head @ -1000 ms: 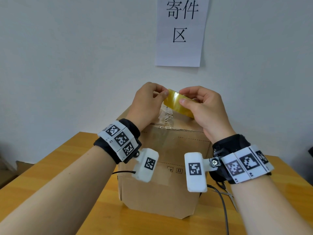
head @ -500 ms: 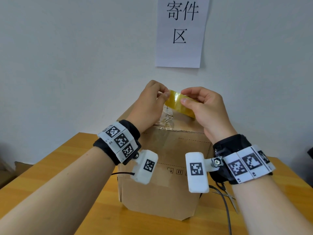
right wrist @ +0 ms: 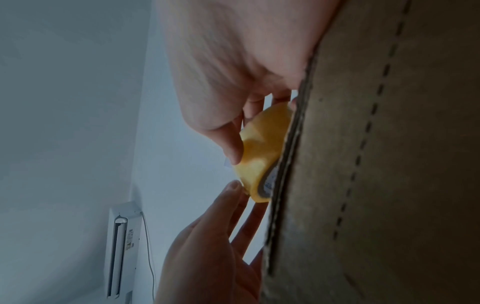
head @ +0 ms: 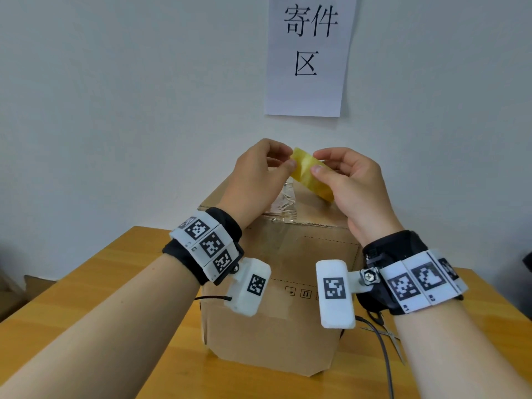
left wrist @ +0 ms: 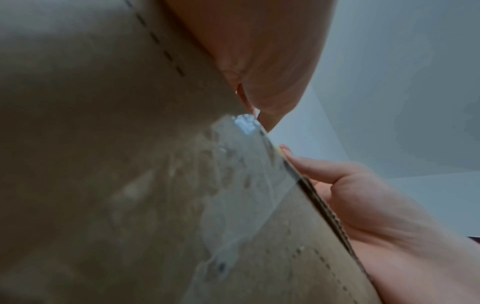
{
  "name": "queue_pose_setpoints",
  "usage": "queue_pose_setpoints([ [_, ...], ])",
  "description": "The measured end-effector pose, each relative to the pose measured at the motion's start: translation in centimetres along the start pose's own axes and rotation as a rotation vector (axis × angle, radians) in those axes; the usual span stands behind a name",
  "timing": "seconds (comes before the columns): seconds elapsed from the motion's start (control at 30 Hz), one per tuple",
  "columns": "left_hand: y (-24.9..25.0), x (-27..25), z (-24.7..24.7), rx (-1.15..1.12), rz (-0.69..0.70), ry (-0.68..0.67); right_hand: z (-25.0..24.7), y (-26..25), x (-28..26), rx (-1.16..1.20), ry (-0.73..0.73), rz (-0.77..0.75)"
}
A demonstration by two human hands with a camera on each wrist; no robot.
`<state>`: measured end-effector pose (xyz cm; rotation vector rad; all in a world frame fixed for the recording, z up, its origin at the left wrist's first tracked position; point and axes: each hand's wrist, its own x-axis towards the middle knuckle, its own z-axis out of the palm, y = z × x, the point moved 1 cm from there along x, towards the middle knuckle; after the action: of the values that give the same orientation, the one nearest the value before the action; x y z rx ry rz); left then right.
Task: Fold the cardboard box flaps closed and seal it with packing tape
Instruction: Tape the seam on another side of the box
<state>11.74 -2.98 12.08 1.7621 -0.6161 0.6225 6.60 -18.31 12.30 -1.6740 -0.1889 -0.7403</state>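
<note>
A brown cardboard box [head: 288, 298] stands on the wooden table [head: 86, 298] with its top flaps down and wrinkled clear tape [head: 283, 203] across the top seam. Above the box top, both hands hold a yellowish packing tape roll [head: 309, 175]. My right hand [head: 318, 161] grips the roll, thumb in front and fingers behind. My left hand [head: 288, 159] pinches the roll's left edge, thumb pressed on its face. The right wrist view shows the roll [right wrist: 262, 152] beside the box edge [right wrist: 376, 164], with the left thumb tip [right wrist: 233, 186] touching it. The left wrist view shows only the box [left wrist: 130, 144] and its tape [left wrist: 233, 185].
Scissors [head: 388, 332] lie on the table right of the box, partly hidden by my right wrist. A dark cable [head: 383, 355] runs past them. A paper sign [head: 308, 53] hangs on the white wall close behind the box. A white wall unit [right wrist: 122, 246] appears in the right wrist view.
Both hands stay on the roll above the box top and have shifted only a little. The left thumb has moved slightly along the roll's face.
</note>
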Motion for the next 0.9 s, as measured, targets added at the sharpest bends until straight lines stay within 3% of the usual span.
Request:
queue_pose_setpoints([
  [0.27, 0.42, -0.34, -0.28, 0.009, 0.04, -0.038, 0.07, 0.01, -0.02, -0.004, -0.008, -0.001],
  [0.53, -0.01, -0.4, -0.39, 0.054, 0.107, 0.032, -0.08, 0.0, -0.01, -0.007, -0.006, -0.002],
  [0.9, 0.19, 0.02, -0.33, 0.03, 0.03, 0.04, 0.0, 0.11, -0.14, -0.088, -0.049, -0.031],
])
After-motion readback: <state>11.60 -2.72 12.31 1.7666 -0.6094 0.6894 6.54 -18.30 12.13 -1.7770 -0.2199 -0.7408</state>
